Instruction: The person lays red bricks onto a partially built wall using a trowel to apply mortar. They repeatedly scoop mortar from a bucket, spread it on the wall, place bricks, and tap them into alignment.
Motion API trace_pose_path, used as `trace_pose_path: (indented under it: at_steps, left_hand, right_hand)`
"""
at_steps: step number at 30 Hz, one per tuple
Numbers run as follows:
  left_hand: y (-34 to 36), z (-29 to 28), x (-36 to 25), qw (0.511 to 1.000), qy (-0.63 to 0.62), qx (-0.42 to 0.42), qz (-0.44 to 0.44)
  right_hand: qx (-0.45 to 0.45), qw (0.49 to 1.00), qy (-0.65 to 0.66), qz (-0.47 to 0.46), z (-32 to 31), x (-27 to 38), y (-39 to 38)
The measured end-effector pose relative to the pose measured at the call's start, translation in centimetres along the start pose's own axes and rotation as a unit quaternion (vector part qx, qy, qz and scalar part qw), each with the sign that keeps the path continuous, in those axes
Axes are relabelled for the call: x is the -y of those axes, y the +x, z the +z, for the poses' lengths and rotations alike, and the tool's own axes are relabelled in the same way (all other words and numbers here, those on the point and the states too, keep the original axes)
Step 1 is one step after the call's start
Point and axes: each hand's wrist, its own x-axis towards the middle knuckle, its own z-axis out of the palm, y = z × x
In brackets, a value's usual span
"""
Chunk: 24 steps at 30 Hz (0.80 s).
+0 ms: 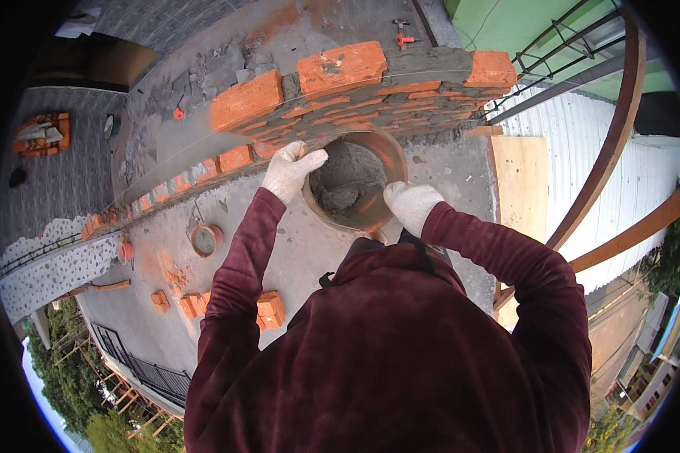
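A round bucket point(391, 155) with orange-brown inner walls stands out in front of my body. Grey wet mortar point(346, 172) lies in it, heaped unevenly. My left hand point(289, 171), in a white work glove, is closed on the left of the rim, its thumb laid over the edge. On the opposite side my right hand point(413, 205), gloved the same way, makes a fist at the rim; its fingertips are hidden. Just beyond the bucket runs a low brick wall point(355, 109) with grey joints, topped by several orange bricks point(341, 69).
A taut string point(204, 138) follows the wall. Behind me to the left are a small orange bucket point(205, 240) of grey mix and loose bricks point(270, 310). Steel rebar point(574, 41) and a curved brown beam point(608, 143) rise at right beside a plywood sheet point(523, 189).
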Motion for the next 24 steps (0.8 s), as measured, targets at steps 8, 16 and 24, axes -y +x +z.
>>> trace_pose_path:
  at_steps: [8,16,24]
  left_hand:
    - [-3.6,1.2,-6.1,0.989,0.137,0.043,0.038]
    - [-1.9,3.0,-7.4,0.988,0.120,0.019,0.095]
    - [-1.3,4.7,-6.6,0.995,0.043,0.021,0.088]
  right_hand:
    - [0.070,0.974,0.087,0.198,-2.2,-1.0,-0.4]
    - [0.198,0.890,0.383,0.150,2.2,-2.7,-0.5]
    - [0.198,0.797,0.556,0.130,3.0,-0.7,-2.0]
